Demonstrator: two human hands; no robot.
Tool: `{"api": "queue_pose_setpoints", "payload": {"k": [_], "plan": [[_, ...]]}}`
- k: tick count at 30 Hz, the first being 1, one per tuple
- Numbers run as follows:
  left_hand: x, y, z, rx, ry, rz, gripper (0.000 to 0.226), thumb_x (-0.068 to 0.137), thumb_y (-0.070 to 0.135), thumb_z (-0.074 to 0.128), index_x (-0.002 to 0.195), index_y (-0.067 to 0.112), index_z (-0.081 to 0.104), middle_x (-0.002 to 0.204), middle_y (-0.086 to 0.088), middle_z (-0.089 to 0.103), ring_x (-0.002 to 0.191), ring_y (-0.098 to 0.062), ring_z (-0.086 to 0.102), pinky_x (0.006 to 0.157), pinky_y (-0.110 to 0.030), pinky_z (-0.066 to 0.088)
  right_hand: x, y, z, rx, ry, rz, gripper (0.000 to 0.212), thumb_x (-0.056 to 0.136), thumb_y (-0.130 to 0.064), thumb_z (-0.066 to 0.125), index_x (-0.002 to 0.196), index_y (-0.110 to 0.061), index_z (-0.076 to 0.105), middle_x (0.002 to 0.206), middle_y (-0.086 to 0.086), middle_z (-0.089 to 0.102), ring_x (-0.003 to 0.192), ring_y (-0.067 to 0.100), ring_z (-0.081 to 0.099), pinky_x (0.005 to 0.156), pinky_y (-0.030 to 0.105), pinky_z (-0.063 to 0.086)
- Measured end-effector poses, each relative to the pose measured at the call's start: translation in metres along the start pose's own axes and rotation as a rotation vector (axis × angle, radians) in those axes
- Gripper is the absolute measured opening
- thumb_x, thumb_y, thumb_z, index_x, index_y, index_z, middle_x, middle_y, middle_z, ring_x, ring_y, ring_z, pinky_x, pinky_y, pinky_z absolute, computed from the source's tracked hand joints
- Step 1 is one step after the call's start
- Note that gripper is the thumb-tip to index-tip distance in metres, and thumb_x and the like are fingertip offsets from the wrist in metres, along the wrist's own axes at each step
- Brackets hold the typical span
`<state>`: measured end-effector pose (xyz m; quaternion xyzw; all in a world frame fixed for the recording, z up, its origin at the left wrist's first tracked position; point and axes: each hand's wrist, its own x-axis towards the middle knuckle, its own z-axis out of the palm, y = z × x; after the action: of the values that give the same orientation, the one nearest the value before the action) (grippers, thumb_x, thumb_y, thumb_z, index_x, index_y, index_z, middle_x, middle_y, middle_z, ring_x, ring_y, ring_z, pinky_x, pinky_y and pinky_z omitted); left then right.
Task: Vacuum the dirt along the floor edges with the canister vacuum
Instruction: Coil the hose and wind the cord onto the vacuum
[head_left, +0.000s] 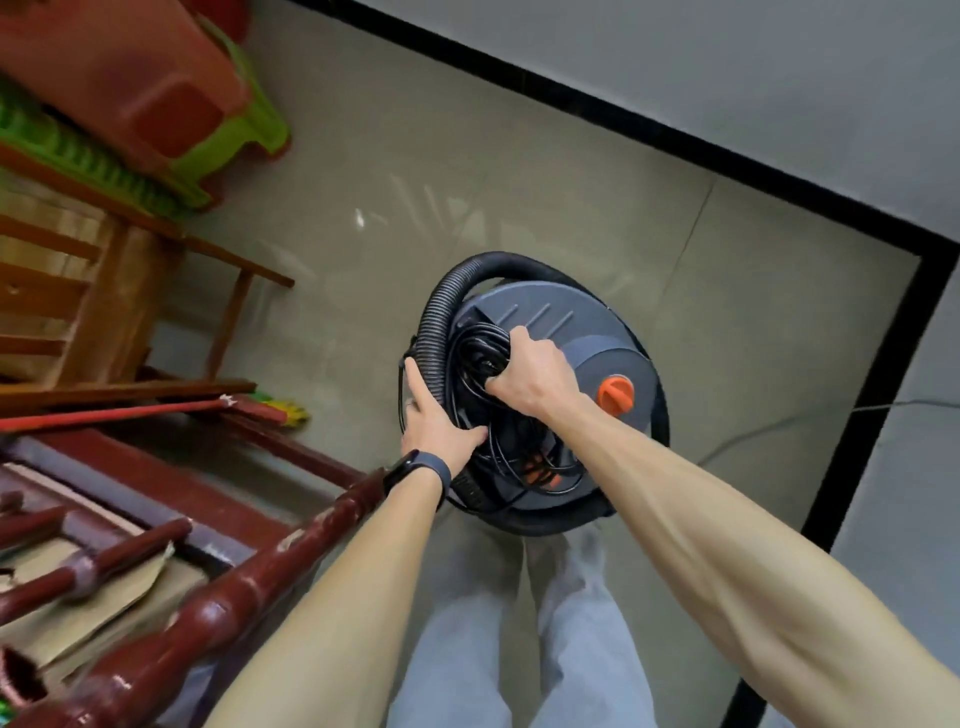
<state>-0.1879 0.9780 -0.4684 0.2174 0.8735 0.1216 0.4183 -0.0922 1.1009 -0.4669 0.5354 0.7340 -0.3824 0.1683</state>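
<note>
Head view shows the canister vacuum (545, 317) on the tiled floor (363, 156) near the corner's black skirting (878, 374), directly beneath both hands. On its lid the right hand (535, 379) curls round the coiled black cord (470, 345). The left hand (436, 426) rests straight-fingered against the ribbed hose (441, 306) at the lid's left edge.

Under me the floor (519, 171) is pale grey-beige tile with thin grout lines and a soft sheen of reflected light. A black skirting (623, 117) runs along the plain grey wall (727, 78) and turns a corner on my right. To my left stands a wooden frame (104, 291), with orange and green plastic stools (156, 93) stacked above it. A red-handled broom (114, 413) lies across it, beside a dark red turned rail (234, 587) and cardboard (104, 587).
</note>
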Motion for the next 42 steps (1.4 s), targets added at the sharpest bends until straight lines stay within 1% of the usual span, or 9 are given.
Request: {"api": "queue_pose_setpoints", "payload": {"k": [3,5,8,10,13,17,22,27,42], "plan": [[0.01,-0.003,-0.008,-0.026,0.041,0.009,0.121,0.078,0.033,0.078,0.147,0.049,-0.019,0.153,-0.014,0.025,0.125,-0.037,0.05,0.101,-0.046,0.043,0.024,-0.012,0.005,0.031,-0.016,-0.099,0.039,0.09,-0.032,0.07,0.104,-0.012,0.04,0.101,0.015,0.062,0.1,0.042,0.061,0.07,0.041,0.044],[0.015,-0.005,-0.011,0.044,0.051,0.044,0.109,0.081,0.035,0.073,0.146,0.058,-0.012,0.161,-0.005,0.008,0.126,-0.038,0.05,0.1,-0.047,0.045,0.03,-0.01,0.005,-0.069,0.023,-0.186,0.042,0.092,-0.041,0.071,0.107,-0.011,0.044,0.107,0.015,0.068,0.101,0.041,0.063,0.075,0.043,0.043],[0.013,-0.005,-0.007,0.181,0.097,0.121,0.09,0.087,0.044,0.061,0.146,0.06,-0.005,0.163,0.003,-0.012,0.129,-0.038,0.046,0.095,-0.044,0.048,0.023,0.015,0.01,-0.378,0.258,-0.405,0.064,0.092,-0.062,0.058,0.13,-0.011,0.052,0.121,0.01,0.07,0.121,0.035,0.058,0.106,0.048,0.032],[0.01,-0.004,0.0,0.202,0.128,0.145,0.084,0.089,0.054,0.053,0.147,0.057,-0.007,0.162,0.001,-0.019,0.133,-0.037,0.043,0.095,-0.043,0.049,0.014,0.04,0.014,-0.399,0.339,-0.478,0.08,0.095,-0.069,0.045,0.152,-0.013,0.044,0.151,0.012,0.054,0.146,0.038,0.039,0.116,0.062,0.019],[0.007,-0.005,0.01,0.24,0.167,0.154,0.086,0.086,0.074,0.04,0.15,0.051,-0.013,0.159,-0.003,-0.029,0.136,-0.042,0.037,0.099,-0.048,0.047,0.004,0.077,0.018,-0.384,0.301,-0.457,0.092,0.09,-0.085,0.036,0.163,-0.029,0.027,0.173,0.013,0.014,0.159,0.043,0.004,0.112,0.08,0.008],[0.006,-0.006,0.019,0.165,0.159,0.124,0.1,0.074,0.089,0.041,0.148,0.053,-0.016,0.154,0.004,-0.04,0.141,-0.047,0.027,0.1,-0.055,0.045,0.002,0.099,0.024,-0.387,0.235,-0.417,0.103,0.08,-0.097,0.035,0.16,-0.033,0.034,0.174,0.01,0.005,0.159,0.043,-0.004,0.1,0.091,0.009],[0.023,0.0,0.019,0.047,0.17,0.066,0.1,0.071,0.088,0.045,0.146,0.058,-0.013,0.154,0.007,-0.039,0.143,-0.047,0.021,0.111,-0.055,0.033,0.018,0.087,0.023,-0.403,0.255,-0.381,0.089,0.085,-0.09,0.038,0.154,-0.034,0.044,0.172,0.007,0.013,0.16,0.038,0.001,0.103,0.091,0.01],[0.061,0.004,-0.001,-0.009,0.204,0.058,0.1,0.067,0.094,0.04,0.145,0.059,-0.013,0.154,0.009,-0.039,0.145,-0.044,0.018,0.112,-0.056,0.032,0.053,0.055,0.005,-0.419,0.278,-0.435,0.087,0.084,-0.09,0.038,0.15,-0.034,0.05,0.17,0.006,0.018,0.159,0.038,0.005,0.104,0.09,0.012],[0.26,-0.009,-0.188,-0.015,0.385,0.023,0.099,0.067,0.098,0.028,0.147,0.055,-0.012,0.156,0.008,-0.032,0.146,-0.039,0.019,0.114,-0.051,0.03,0.235,-0.183,-0.022,-0.43,0.356,-0.648,0.077,0.086,-0.091,0.03,0.134,-0.037,0.056,0.154,0.003,0.037,0.155,0.036,0.017,0.101,0.09,0.017]]}}
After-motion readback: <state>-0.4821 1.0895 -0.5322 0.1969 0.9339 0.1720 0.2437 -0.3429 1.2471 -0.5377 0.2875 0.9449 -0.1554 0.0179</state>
